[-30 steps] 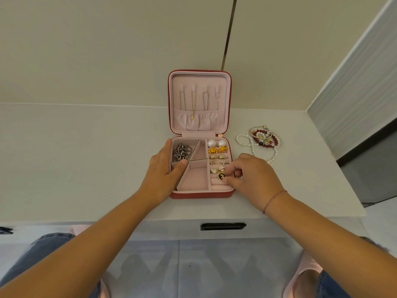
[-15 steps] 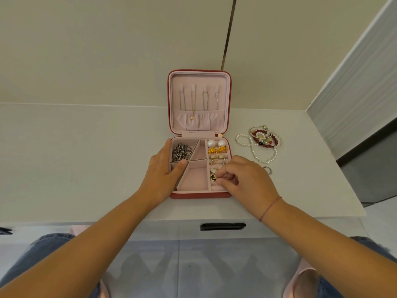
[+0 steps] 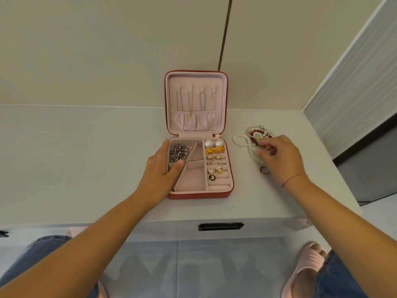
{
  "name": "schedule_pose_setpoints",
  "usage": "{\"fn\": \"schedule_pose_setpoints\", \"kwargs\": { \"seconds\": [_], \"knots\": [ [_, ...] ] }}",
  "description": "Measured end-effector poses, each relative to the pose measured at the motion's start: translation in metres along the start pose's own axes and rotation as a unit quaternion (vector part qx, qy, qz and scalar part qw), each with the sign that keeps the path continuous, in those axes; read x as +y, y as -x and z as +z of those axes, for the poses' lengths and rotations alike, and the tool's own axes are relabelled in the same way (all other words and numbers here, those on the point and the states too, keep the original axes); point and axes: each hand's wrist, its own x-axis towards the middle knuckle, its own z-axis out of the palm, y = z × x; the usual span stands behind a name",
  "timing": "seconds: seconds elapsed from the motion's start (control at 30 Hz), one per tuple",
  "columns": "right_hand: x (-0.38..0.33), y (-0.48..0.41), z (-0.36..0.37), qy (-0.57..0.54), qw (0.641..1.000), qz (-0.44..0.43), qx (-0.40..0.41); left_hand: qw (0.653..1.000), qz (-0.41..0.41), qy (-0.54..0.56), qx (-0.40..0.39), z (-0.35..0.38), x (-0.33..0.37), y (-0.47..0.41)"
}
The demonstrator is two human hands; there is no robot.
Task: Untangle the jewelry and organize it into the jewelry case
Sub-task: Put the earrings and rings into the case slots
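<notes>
A red jewelry case (image 3: 199, 195) with pink lining lies open on the white counter, thin chains hanging in its lid. Its right column holds pearl, gold and cross earrings and a black round earring (image 3: 212, 177). A silver chain (image 3: 178, 152) fills the back left compartment. My left hand (image 3: 160, 168) rests flat on the case's left edge, thumb on a divider. To the right lies a tangle of pearl necklace (image 3: 242, 141) and red bead bracelets (image 3: 256, 134). My right hand (image 3: 279, 158) hovers over that tangle with loosely curled fingers, holding nothing I can see. A small ring (image 3: 264, 170) lies beside it.
The counter (image 3: 86, 160) ends at a wall behind and a grey panel (image 3: 352, 87) on the right. A drawer handle (image 3: 220, 226) sits below the front edge. My knees and pink slippers (image 3: 309, 267) show underneath.
My right hand left the case's ring rolls, where the black earring now sits, and moved right to the tangled pile. My left hand has stayed on the case.
</notes>
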Motion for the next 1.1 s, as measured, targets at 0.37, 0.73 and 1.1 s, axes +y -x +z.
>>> {"fn": "schedule_pose_setpoints", "kwargs": {
  "seconds": [0.37,0.73,1.1],
  "knots": [
    [0.027,-0.026,0.007,0.069,0.997,-0.005,-0.038,1.000,-0.021,0.016,0.001,0.000,0.006,0.004],
    [0.010,-0.082,0.015,0.116,0.988,-0.033,-0.097,0.999,0.013,0.029,0.003,-0.002,0.008,0.002],
    [-0.026,-0.040,-0.015,-0.121,0.989,0.023,-0.085,0.999,0.016,0.028,0.006,-0.002,0.004,0.002]
  ]
}}
